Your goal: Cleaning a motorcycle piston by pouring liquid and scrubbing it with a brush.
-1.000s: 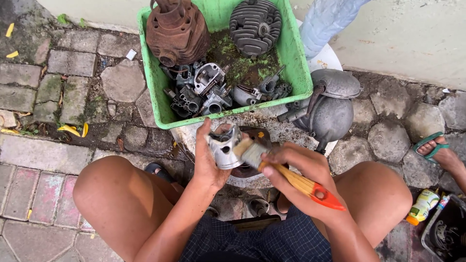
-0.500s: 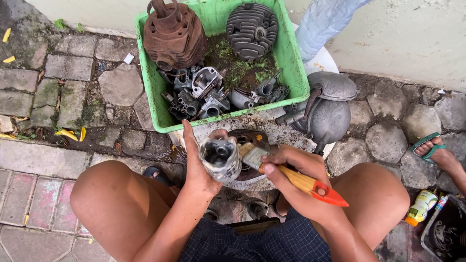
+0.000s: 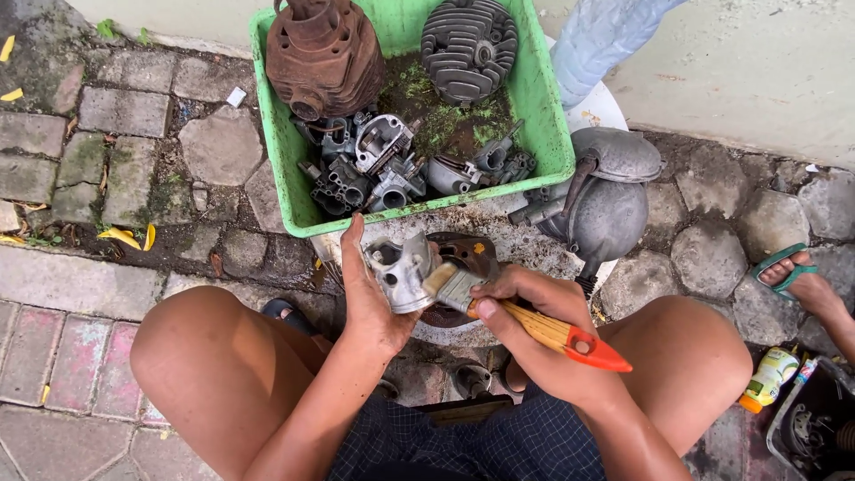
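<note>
My left hand (image 3: 372,298) grips a grey metal piston (image 3: 403,270) just in front of a green plastic crate (image 3: 545,116). My right hand (image 3: 521,307) holds a paintbrush (image 3: 534,322) with a wooden handle and an orange tip; its bristles touch the piston's right side. Both hands hover over a round basin (image 3: 525,245) between my bare knees.
The green crate holds a rusty finned cylinder (image 3: 322,55), a dark finned cylinder head (image 3: 469,46) and several small engine parts (image 3: 374,169). A grey metal housing (image 3: 606,200) lies right of the basin. Another person's foot in a green sandal (image 3: 793,281) is at the right, near a small bottle (image 3: 770,376).
The piston has been turned in my left hand and the brush has shifted along its side. The view has dropped slightly toward the crate.
</note>
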